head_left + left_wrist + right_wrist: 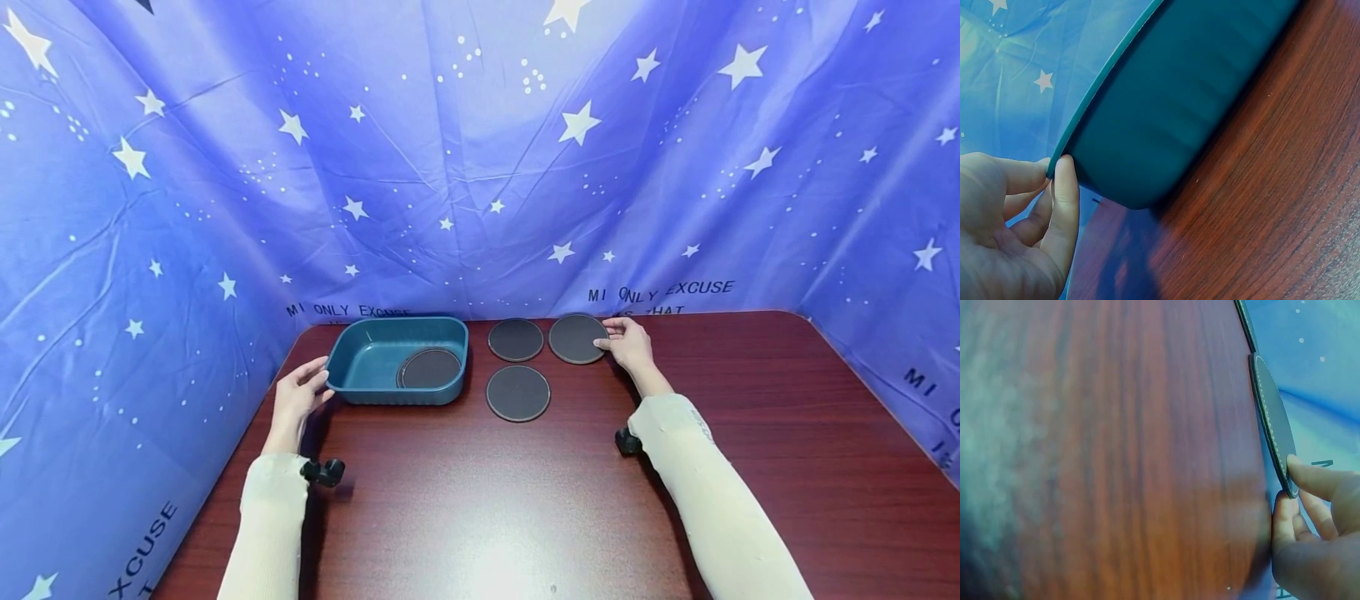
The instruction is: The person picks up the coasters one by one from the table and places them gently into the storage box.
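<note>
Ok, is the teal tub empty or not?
Not empty: at least one dark round coaster lies inside the tub, seen in the head view.

Cream long sleeves [270,533], black wrist cameras [324,472], faint lettering [702,425] near right cuff [660,414]

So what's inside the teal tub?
Toward the right end of the teal tub in the head view: a dark round coaster. A second edge along its left hints at another beneath; can't confirm. The tub's near wall hides its nearest edge.
</note>
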`<state>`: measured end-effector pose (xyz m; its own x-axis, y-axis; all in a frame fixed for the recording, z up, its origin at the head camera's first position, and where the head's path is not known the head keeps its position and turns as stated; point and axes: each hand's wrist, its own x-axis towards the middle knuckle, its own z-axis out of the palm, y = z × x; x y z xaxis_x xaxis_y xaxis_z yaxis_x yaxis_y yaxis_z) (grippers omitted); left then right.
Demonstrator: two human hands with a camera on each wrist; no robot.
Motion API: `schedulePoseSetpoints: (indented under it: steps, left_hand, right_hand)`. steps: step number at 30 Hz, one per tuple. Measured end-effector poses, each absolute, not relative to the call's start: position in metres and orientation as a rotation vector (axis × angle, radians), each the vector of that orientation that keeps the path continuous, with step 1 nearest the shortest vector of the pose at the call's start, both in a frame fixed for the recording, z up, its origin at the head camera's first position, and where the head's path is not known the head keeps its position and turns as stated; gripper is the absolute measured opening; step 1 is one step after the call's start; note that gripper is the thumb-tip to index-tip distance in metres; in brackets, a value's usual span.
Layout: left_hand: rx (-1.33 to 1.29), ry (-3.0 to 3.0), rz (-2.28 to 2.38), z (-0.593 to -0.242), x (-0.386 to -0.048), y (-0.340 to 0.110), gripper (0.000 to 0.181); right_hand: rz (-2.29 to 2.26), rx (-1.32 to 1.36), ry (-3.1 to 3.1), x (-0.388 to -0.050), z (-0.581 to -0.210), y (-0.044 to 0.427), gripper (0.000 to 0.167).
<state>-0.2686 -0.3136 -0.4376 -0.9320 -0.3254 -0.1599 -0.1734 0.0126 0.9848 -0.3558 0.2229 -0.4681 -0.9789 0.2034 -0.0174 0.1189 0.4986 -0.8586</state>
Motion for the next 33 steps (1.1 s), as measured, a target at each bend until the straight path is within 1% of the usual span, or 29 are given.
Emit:
schedulePoseSetpoints:
  steps: [4,9,17,24,33]
  left_hand:
    - [0.539,-2.164,-2.061,-0.436,-0.268,-0.313,0.048]
    - [0.547,-2.168,-2.065,-0.435,-0.267,-0.313,0.048]
    - [0.555,-2.170,-2.068,-0.434,-0.267,-0.312,0.048]
    - [0.550,-2.191,-2.054,-0.433,-0.267,-0.312,0.047]
    - [0.551,-2.176,-2.063,-0.434,-0.267,-0.312,0.048]
  right_hand:
    - [1.496,-0.347,-2.603,-0.353,-0.465,0.223,0.040]
    - [1.497,-0.380,-2.542,-0.350,-0.459,0.222,0.036]
    - [1.821,-0.416,-2.309,-0.348,-0.453,0.222,0.036]
    - [1.918,-0.398,-2.212,-0.346,-0.453,0.222,0.039]
    - [1.918,-0.387,-2.206,-0.343,-0.451,0.220,0.038]
